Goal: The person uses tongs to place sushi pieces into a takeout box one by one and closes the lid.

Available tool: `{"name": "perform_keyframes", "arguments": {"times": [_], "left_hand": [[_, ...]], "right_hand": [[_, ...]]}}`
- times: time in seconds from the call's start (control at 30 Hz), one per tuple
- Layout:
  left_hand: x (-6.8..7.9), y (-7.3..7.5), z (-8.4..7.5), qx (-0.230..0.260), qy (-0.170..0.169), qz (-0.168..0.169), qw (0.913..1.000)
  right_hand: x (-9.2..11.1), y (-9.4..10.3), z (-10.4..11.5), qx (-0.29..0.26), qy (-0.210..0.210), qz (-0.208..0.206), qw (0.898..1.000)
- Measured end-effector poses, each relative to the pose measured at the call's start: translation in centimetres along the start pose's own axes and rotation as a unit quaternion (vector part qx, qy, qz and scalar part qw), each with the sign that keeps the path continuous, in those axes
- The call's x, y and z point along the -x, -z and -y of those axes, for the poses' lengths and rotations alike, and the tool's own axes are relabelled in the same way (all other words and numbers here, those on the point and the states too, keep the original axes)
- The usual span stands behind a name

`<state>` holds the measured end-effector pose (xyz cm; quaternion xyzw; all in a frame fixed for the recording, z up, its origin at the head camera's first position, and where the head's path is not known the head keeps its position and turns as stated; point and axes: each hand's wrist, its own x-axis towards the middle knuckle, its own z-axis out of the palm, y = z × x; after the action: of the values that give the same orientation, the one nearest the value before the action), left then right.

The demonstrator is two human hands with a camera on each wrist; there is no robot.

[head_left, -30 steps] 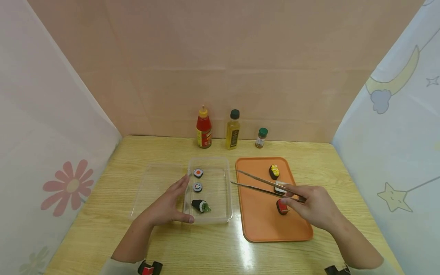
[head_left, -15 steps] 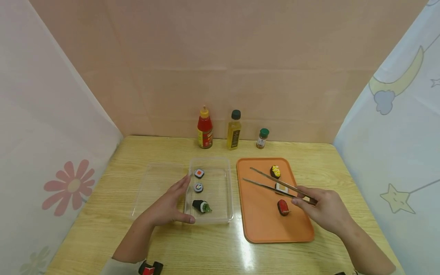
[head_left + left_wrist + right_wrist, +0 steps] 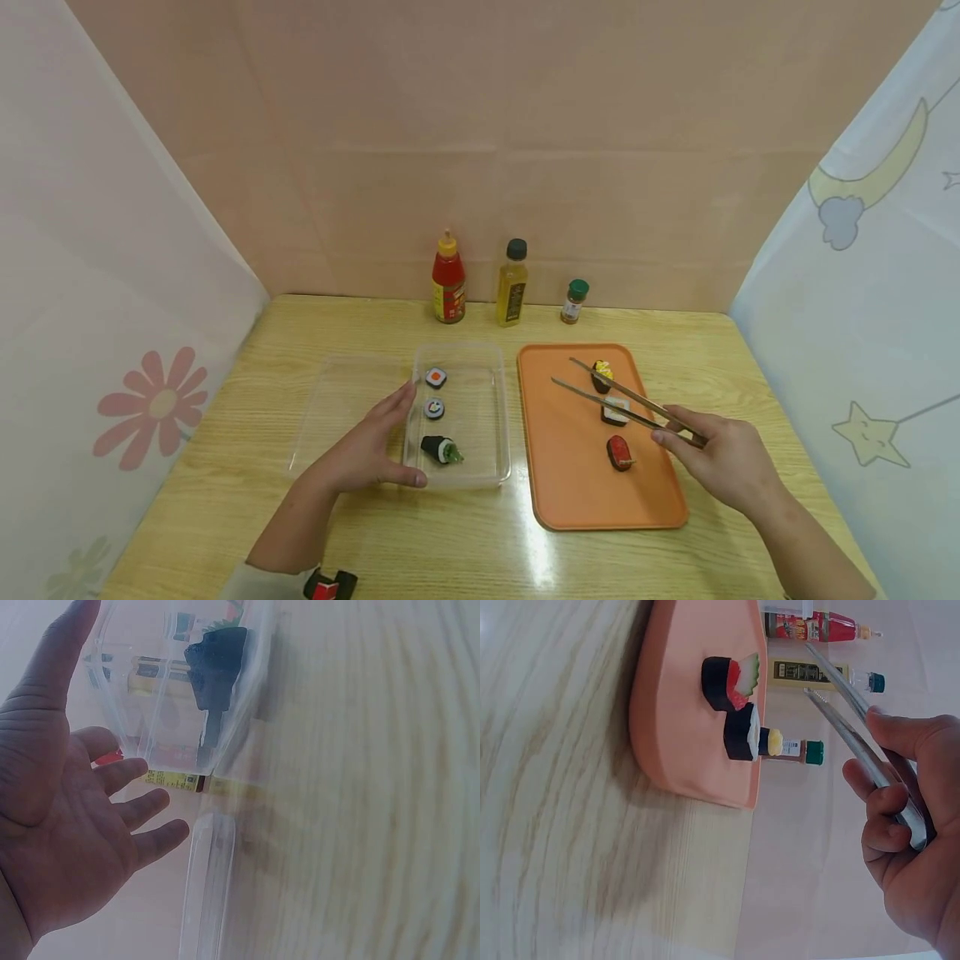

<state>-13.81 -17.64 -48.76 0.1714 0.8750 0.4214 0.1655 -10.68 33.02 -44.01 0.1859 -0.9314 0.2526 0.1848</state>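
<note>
My right hand (image 3: pixel 723 458) grips metal tongs (image 3: pixel 855 746) by their closed end, the tips apart with nothing between them, above an orange tray (image 3: pixel 577 496). On that tray sit a yellow-topped sushi (image 3: pixel 602 382), a white-topped sushi (image 3: pixel 616 412) and a red-topped sushi (image 3: pixel 619 452). My left hand (image 3: pixel 363 454), fingers spread, rests along the left side of a clear plastic box (image 3: pixel 487 425); whether it touches the wall I cannot tell. Inside the box lie an orange-centred roll (image 3: pixel 436 377), a round roll (image 3: pixel 433 408) and a dark hand roll (image 3: pixel 217 671) with green filling.
A clear lid (image 3: pixel 337 392) lies left of the box, partly behind my left hand. Along the back stand a red sauce bottle (image 3: pixel 449 287), a yellow oil bottle (image 3: pixel 512 287) and a small green-capped jar (image 3: pixel 573 302).
My right hand has moved right with the tongs, whose tips have shifted from near the box's right edge to over the tray. The left hand stays put.
</note>
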Motion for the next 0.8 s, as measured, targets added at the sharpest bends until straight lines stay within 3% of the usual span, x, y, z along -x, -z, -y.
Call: {"name": "perform_keyframes", "arguments": {"times": [0.53,0.8], "left_hand": [[0.0,0.0,-0.1,-0.005,0.002,0.001,1.0000],[0.0,0.0,-0.1,-0.007,0.000,-0.002,1.0000]], "right_hand": [[1.2,0.4,-1.9,0.041,-0.072,0.003,0.997],[1.6,0.4,-2.5,0.050,-0.083,0.008,0.995]]}}
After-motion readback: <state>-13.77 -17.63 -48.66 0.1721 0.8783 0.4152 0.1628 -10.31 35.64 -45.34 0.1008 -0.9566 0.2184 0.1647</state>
